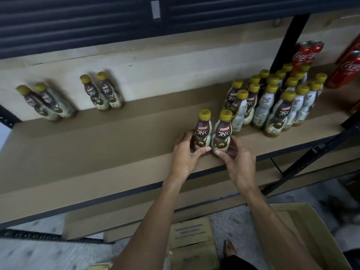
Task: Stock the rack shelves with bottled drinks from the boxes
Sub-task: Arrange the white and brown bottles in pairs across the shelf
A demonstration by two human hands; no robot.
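Two gold-capped Kopiko bottles (pixel 212 133) upright on shelf (pixel 97 152), hands (pixel 210 154) gripping

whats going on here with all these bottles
A person is stocking a shelf with yellow-capped coffee bottles. The left hand grips the left bottle and the right hand grips the right bottle, both upright, side by side near the front edge. A bigger group of the same bottles stands to the right, two pairs stand at the back, and red cans sit far right. An open cardboard box is on the floor below.
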